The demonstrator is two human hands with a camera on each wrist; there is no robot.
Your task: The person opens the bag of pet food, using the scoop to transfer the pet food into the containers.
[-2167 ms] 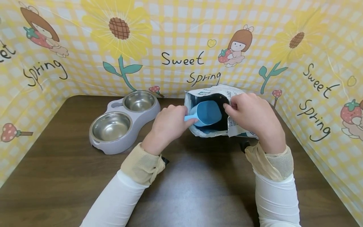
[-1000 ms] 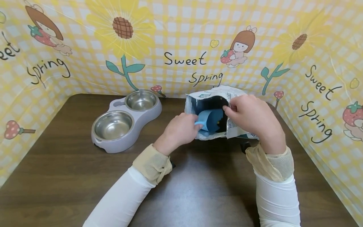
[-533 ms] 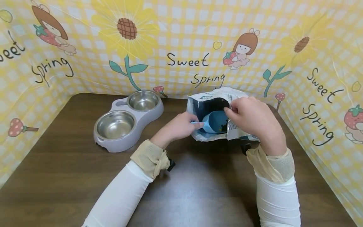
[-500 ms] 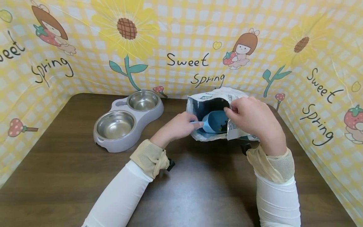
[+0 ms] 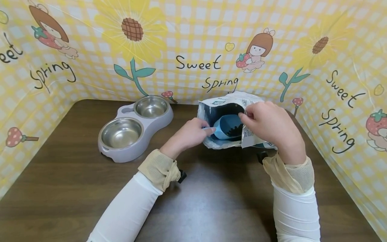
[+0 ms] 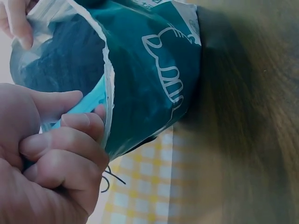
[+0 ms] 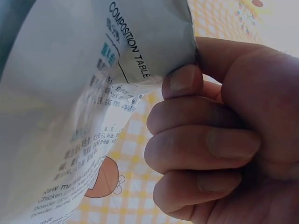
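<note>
A pet food bag (image 5: 248, 137) lies on its side, its mouth facing the person. The right hand (image 5: 270, 126) pinches the bag's rim between thumb and index finger; in the right wrist view, printed text runs along the panel beside the curled fingers (image 7: 196, 140). Inside the mouth is a light blue scoop (image 5: 221, 130), tilted, with dark kibble (image 5: 235, 130) in its bowl. The left hand (image 5: 191, 133) grips the scoop's handle at the left side of the opening. In the left wrist view, the thumb and fingers close round the handle (image 6: 86, 103). The bag's depth is hidden.
A grey double pet feeder (image 5: 148, 129) with two steel bowls stands to the left on the brown wooden table (image 5: 193, 201). Nothing shows in either bowl. A yellow checked cloth (image 5: 193, 40) with printed flowers hangs behind and along both sides.
The left hand has pushed the scoop deeper into the bag, then tilted and slightly raised it. More dark kibble now shows in its bowl. The right hand keeps its pinch on the rim.
</note>
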